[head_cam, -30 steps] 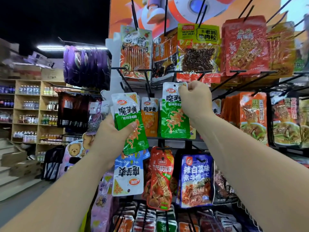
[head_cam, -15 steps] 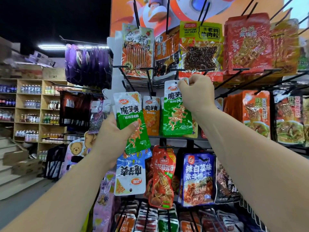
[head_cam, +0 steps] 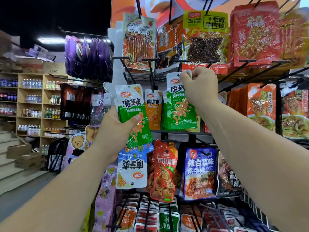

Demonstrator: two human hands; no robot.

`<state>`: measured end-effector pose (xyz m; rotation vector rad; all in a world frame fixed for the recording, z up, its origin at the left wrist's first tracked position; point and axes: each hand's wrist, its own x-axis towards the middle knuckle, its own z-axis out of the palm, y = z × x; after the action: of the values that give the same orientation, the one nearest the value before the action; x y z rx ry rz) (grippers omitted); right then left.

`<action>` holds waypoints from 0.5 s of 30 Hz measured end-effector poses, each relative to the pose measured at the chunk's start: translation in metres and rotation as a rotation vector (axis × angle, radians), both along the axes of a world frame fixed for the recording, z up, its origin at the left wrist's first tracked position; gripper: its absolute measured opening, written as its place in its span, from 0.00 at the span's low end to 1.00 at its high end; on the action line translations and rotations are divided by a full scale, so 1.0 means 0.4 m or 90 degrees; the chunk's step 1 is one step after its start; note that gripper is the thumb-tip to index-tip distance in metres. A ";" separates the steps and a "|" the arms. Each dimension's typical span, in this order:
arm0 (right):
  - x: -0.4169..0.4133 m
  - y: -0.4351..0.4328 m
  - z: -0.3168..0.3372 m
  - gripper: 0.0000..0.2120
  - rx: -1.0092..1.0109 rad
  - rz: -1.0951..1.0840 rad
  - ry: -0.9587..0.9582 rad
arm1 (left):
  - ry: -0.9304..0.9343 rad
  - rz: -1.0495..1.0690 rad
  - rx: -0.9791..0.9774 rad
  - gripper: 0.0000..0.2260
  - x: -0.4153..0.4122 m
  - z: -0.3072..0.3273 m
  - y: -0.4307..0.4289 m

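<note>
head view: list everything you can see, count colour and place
green packet: at least one, green and white, in left hand
hanging green packets: several, green, middle hooks
orange packet: one, orange, between the green ones
blue packet: one, blue and white, upside down below left hand
purple packets: many, purple, upper left
red packets: several, red, top right
bottles: many, mixed colours, shelves far left
boxes: two, brown, stairs at left
left hand: grips green packet
right hand: fingers pinch top of hanging green packets
</note>
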<state>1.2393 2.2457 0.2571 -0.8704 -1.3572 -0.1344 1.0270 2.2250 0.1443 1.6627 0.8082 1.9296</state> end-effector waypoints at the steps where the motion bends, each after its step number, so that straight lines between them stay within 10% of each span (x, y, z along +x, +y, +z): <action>1: -0.001 -0.001 0.000 0.15 -0.001 -0.001 -0.002 | 0.000 -0.001 0.001 0.14 0.000 0.000 -0.001; 15: -0.007 0.029 0.015 0.19 -0.094 0.021 0.030 | 0.003 -0.006 -0.002 0.12 0.001 0.000 -0.004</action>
<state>1.2367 2.2574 0.2630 -0.9677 -1.3499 0.0116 1.0276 2.2234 0.1443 1.6665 0.8042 1.9178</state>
